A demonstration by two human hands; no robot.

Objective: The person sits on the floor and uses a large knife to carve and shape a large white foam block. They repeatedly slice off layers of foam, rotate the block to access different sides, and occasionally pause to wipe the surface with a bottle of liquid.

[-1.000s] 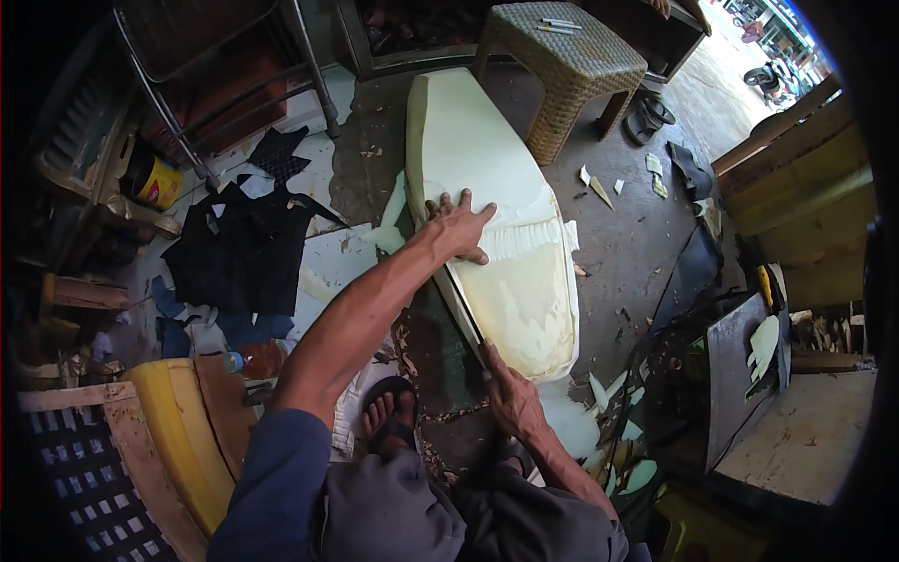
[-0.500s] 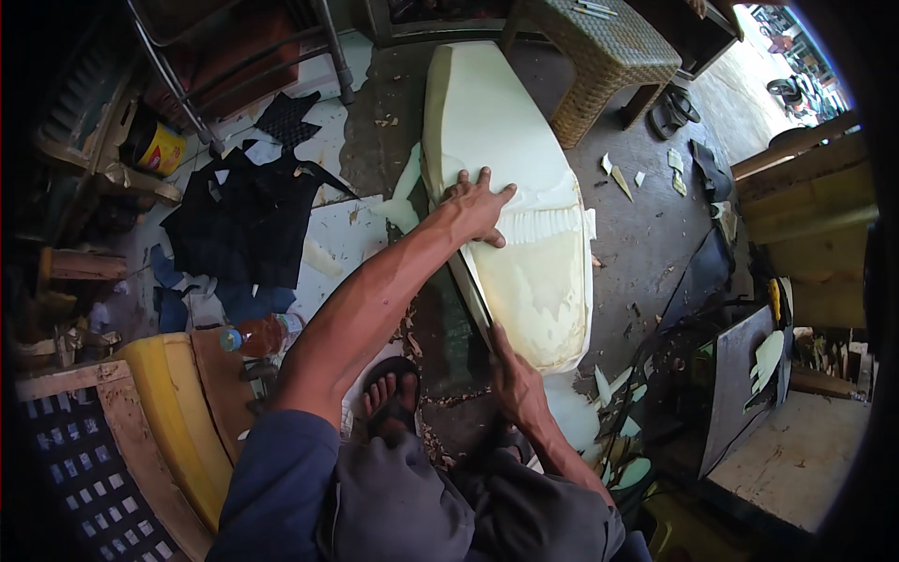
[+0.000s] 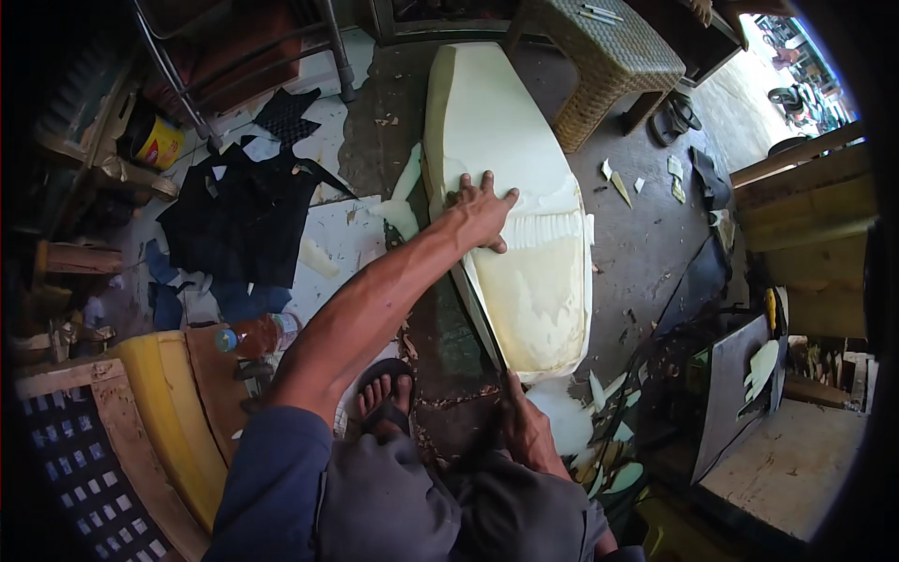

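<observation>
A long, pale cream foam seat cushion (image 3: pixel 510 187) lies on the grey concrete floor (image 3: pixel 637 253), running from the upper centre of the frame down to just right of centre; the left hand (image 3: pixel 484 211) rests flat on its middle, fingers spread wide and gripping nothing; the right hand (image 3: pixel 526 426), at lower centre, is curled around the handle end of a long dark blade (image 3: pixel 479 318) that runs up along the cushion's left edge, though how tightly it grips cannot be told; offcuts of pale foam (image 3: pixel 599 440) lie scattered at lower right; a foot in a dark sandal (image 3: pixel 382 398) sits at lower centre; black fabric pieces (image 3: pixel 239 225) spread across the left; a woven wicker stool (image 3: pixel 609 66) stands at upper right; a yellow curved panel (image 3: pixel 169 412) lies at lower left.
</observation>
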